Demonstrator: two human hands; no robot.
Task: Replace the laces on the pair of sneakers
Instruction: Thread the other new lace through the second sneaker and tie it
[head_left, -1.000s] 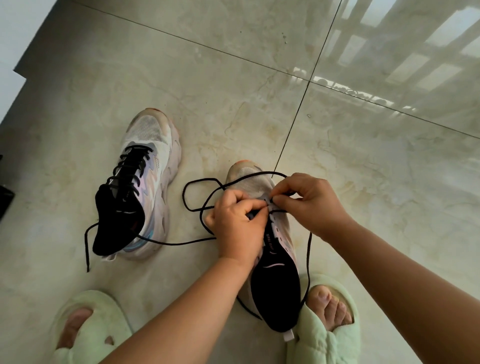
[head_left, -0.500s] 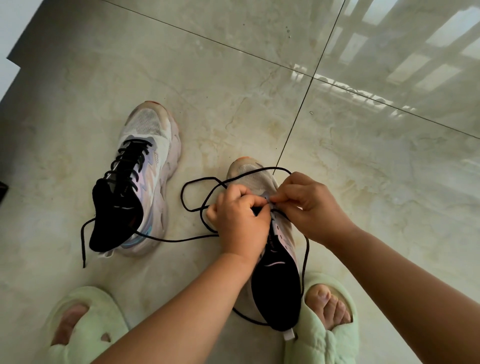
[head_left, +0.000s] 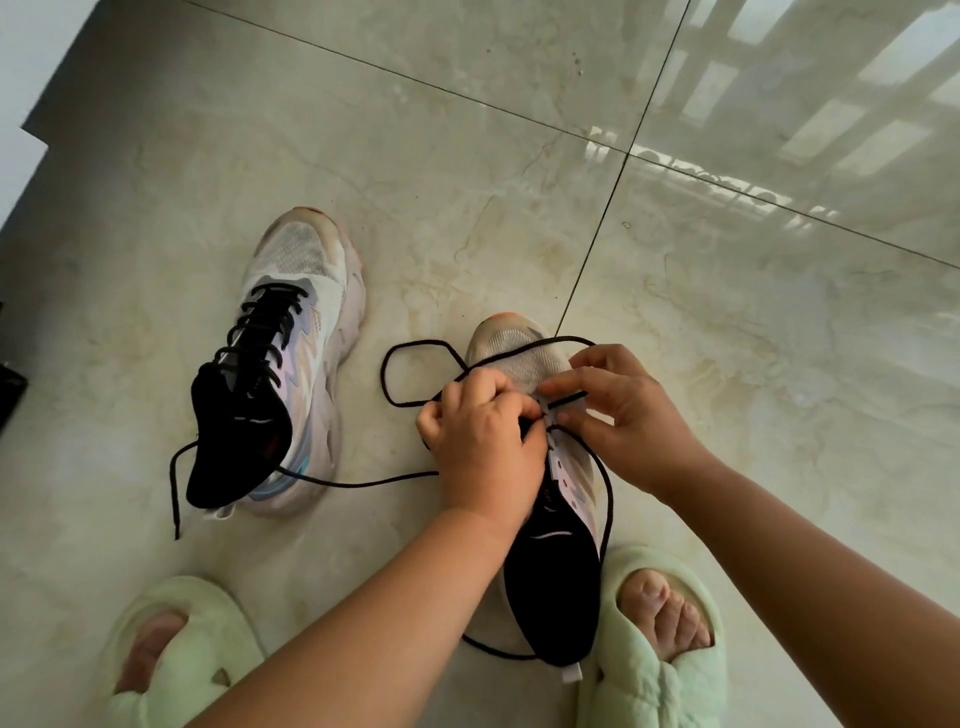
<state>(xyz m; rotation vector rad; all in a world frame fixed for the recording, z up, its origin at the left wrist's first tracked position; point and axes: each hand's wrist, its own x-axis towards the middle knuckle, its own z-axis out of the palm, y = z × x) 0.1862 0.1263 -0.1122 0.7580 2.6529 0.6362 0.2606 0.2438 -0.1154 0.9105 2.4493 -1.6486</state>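
Two white mesh sneakers with black tongues stand on the floor. The left sneaker (head_left: 291, 358) is laced in black, with a loose lace end trailing beside its heel. The right sneaker (head_left: 556, 499) lies between my hands, its side eyelets bare. A long black lace (head_left: 410, 348) loops over its toe and round its right side. My left hand (head_left: 483, 441) pinches the lace at the lowest eyelets. My right hand (head_left: 623, 415) pinches the lace tip, which pokes out of an eyelet toward the right. The eyelets under my left hand are hidden.
My feet in pale green slippers rest on the floor, the left slipper (head_left: 176, 654) at bottom left and the right slipper (head_left: 660, 639) touching the right sneaker's heel. Glossy beige floor tiles (head_left: 467, 156) stretch all around. A dark object (head_left: 10, 395) sits at the left edge.
The lace tip now sticks out of an eyelet to the right, pinched by my right hand. Both hands stay at the lowest eyelets; the view has shifted slightly.
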